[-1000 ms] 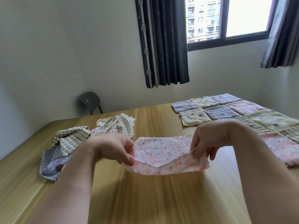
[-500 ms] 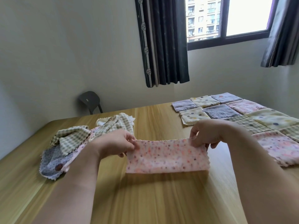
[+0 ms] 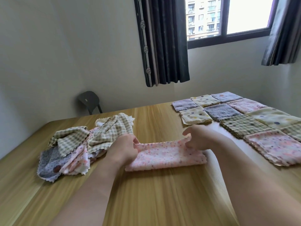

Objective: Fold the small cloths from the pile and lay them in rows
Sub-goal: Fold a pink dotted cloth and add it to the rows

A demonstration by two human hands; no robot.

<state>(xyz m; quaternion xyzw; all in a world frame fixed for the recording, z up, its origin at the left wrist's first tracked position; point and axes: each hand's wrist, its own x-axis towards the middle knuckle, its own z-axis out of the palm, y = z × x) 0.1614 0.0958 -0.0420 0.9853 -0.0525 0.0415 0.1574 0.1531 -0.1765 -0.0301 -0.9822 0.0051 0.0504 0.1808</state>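
A pink dotted cloth [image 3: 164, 156], folded in half into a long strip, lies on the wooden table [image 3: 146, 193] in front of me. My left hand [image 3: 123, 148] pinches its left end. At the strip's right end my right hand [image 3: 197, 138] grips the upper corner. The pile of unfolded cloths [image 3: 78, 144], checked, grey and pink, sits to the left, just behind my left hand. Folded cloths in rows [image 3: 236, 116] cover the table's right side.
The nearest folded pink cloth [image 3: 276, 146] lies just right of my right forearm. A dark chair [image 3: 89, 101] stands behind the table's far edge by the wall. Dark curtains [image 3: 162, 41] hang beside the window.
The cloth was folded in half while held in the air, then brought down onto the table. Both hands stayed at its ends and moved lower.
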